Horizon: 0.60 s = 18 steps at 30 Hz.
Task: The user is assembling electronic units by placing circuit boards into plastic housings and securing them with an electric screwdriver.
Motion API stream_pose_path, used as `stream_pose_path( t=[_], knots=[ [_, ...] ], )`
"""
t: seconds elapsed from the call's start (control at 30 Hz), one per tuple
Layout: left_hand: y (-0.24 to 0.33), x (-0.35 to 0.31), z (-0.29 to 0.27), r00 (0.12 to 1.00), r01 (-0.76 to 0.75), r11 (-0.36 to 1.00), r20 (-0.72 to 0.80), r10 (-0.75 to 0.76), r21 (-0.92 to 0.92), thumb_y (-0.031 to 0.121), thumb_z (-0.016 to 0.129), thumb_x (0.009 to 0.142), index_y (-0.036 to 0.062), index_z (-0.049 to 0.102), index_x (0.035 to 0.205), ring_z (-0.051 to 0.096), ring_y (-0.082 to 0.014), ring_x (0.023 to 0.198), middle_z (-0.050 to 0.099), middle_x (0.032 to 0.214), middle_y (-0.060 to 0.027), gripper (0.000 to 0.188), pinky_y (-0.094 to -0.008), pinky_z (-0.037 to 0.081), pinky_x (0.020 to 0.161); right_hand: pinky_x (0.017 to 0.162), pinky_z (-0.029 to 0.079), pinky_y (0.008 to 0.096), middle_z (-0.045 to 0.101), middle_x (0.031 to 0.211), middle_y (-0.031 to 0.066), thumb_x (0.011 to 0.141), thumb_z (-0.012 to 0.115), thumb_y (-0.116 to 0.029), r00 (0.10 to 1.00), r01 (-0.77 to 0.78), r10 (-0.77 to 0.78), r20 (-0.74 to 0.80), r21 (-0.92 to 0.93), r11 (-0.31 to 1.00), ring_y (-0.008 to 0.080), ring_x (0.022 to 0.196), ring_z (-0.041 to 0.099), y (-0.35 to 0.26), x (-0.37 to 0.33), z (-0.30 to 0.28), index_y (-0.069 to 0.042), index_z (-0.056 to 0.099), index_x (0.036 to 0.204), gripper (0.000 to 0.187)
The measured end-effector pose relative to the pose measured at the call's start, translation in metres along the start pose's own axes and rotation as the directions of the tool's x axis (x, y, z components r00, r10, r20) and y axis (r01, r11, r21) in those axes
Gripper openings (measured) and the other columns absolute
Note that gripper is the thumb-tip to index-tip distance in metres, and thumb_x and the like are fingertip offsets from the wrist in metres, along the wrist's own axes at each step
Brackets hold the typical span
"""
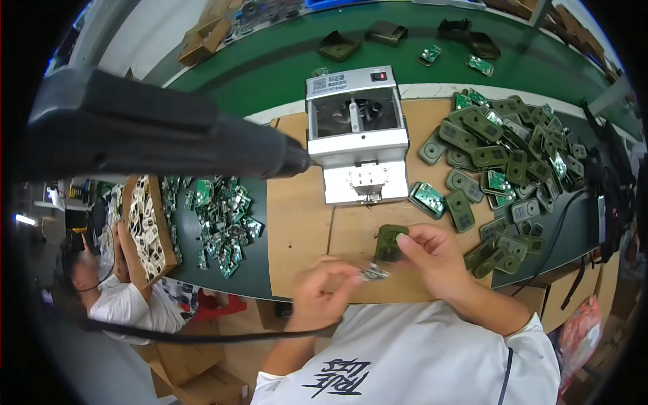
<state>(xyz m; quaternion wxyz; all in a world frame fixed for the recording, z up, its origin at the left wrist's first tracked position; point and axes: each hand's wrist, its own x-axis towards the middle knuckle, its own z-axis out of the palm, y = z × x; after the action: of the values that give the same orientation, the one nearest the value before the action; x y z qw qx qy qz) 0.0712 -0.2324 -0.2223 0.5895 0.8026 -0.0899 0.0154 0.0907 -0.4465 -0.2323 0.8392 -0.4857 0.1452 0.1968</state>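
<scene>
Between the thumb and fingers of my right hand (435,258), an olive-green plastic casing (388,246) stands over the front of the cardboard. My left hand (320,289), smeared a little by motion, pinches a small circuit board (373,273) just below the casing. I cannot tell whether the board touches it. Beyond both hands is a silver screw feeder (358,152) with a window in its top. One green casing with a circuit board (429,198) inside lies by the feeder's right front corner.
A large black tool (196,135), shaped like an electric screwdriver, crosses the left foreground. Circuit boards (226,219) are heaped left, beside a box of pale parts (145,226). Green casings (489,155) are piled right. A co-worker (115,297) sits far left.
</scene>
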Motion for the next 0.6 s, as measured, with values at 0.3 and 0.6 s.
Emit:
stream_pose_path(
  t=[0.3,0.6],
  knots=[
    [0.011,0.009,0.041,0.945,0.321,0.89,0.052,-0.323,-0.325,-0.003,0.074,0.08,-0.0038,0.066,0.088,0.065,-0.0123,0.074,0.07,0.082,-0.0092,0.011,-0.0231,0.051,0.07,0.075,0.052,0.0241,0.066,0.1,0.0065,0.093,0.062,-0.006,0.951,0.284,-0.264,0.159,-0.116,0.952,0.0108,0.091,0.063,-0.007,-0.018,-0.015,0.004,0.058,0.119,0.029],
    [0.027,0.034,0.041,0.994,-0.022,0.981,-0.112,0.0,-0.193,0.0,0.078,0.075,-0.0034,0.068,0.098,0.066,-0.0169,0.077,0.068,0.093,-0.0114,0.025,-0.0246,0.051,0.07,0.073,0.052,0.0302,0.066,0.098,0.0124,0.079,0.076,-0.009,0.749,0.658,-0.498,0.437,-0.579,0.481,0.0211,0.085,0.064,-0.032,-0.016,-0.022,-0.003,0.065,0.116,0.039]
  ],
)
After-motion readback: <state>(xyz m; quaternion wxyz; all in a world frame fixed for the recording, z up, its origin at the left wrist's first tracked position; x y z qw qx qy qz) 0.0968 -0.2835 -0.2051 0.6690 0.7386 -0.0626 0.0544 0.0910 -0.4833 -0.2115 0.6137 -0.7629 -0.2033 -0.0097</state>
